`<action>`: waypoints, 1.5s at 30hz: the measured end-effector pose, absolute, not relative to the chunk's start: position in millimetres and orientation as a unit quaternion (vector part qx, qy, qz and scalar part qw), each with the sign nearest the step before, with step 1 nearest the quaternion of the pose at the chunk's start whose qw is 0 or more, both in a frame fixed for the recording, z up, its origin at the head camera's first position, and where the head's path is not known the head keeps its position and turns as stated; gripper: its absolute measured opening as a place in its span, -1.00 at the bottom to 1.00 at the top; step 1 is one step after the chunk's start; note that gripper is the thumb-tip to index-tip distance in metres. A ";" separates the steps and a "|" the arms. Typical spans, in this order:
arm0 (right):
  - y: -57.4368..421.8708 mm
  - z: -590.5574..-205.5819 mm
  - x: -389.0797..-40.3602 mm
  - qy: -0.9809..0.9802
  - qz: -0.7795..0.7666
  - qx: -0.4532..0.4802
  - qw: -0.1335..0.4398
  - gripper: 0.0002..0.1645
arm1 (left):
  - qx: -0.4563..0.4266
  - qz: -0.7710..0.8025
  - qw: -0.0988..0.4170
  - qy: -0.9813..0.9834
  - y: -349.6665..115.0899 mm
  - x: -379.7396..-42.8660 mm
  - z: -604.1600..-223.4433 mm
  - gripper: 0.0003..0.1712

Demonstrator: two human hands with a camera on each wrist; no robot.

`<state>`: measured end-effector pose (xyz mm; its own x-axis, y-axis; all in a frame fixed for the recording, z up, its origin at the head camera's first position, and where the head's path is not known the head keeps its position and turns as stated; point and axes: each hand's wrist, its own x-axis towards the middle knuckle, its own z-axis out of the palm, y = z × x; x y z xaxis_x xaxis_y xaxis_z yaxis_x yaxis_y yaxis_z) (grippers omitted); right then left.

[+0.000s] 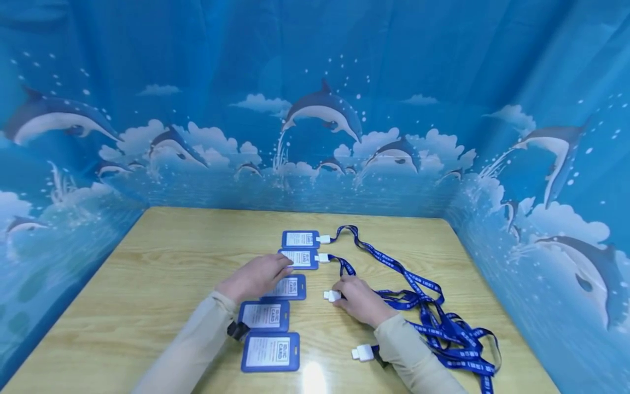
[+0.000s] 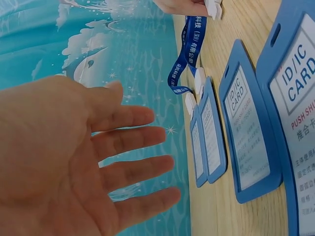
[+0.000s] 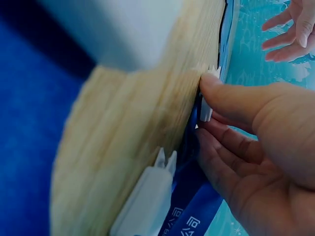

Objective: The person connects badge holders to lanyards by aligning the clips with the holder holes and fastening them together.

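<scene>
Head view: right hand [image 1: 362,300], just right of lower centre, pinches a white clip [image 1: 332,296]; left hand [image 1: 259,276], fingers spread, holds nothing, over the cards [image 1: 270,353] at lower centre. Clip judged light, stiff, smooth; best held by its sides. Straps [image 1: 462,365], lower right: likely soft, tangle-prone. Wooden surface [image 1: 197,241] beneath.

A blue curtain [image 1: 216,60] printed with leaping dolphins [image 1: 322,105] and white clouds [image 1: 263,104] hung behind and on both sides of a pale wooden table [image 1: 182,262], whose grained top caught a bright glare [image 1: 314,378].
</scene>
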<state>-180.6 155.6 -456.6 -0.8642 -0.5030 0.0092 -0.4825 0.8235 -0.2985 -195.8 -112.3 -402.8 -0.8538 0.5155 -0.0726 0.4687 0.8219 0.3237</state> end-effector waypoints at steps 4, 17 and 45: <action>155.8 -455.9 -181.0 0.954 -0.144 -0.261 0.035 -0.65 | 0.247 0.158 0.101 0.951 -112.9 -194.7 -404.6 -0.51; 147.4 -445.4 -185.4 0.955 -0.152 -0.251 0.034 -0.61 | 0.232 0.135 0.223 0.937 -115.7 -188.4 -409.5 -0.53; 139.5 -453.3 -195.7 0.957 -0.142 -0.249 0.054 -0.63 | 0.203 0.106 0.258 0.939 -103.6 -182.4 -419.0 -0.48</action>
<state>-195.7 139.5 -453.3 -0.8705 -0.4911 -0.0324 -0.4605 0.8359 -0.2987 -182.4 -103.6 -419.0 -0.7843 0.4366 -0.4407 0.3272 0.8947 0.3040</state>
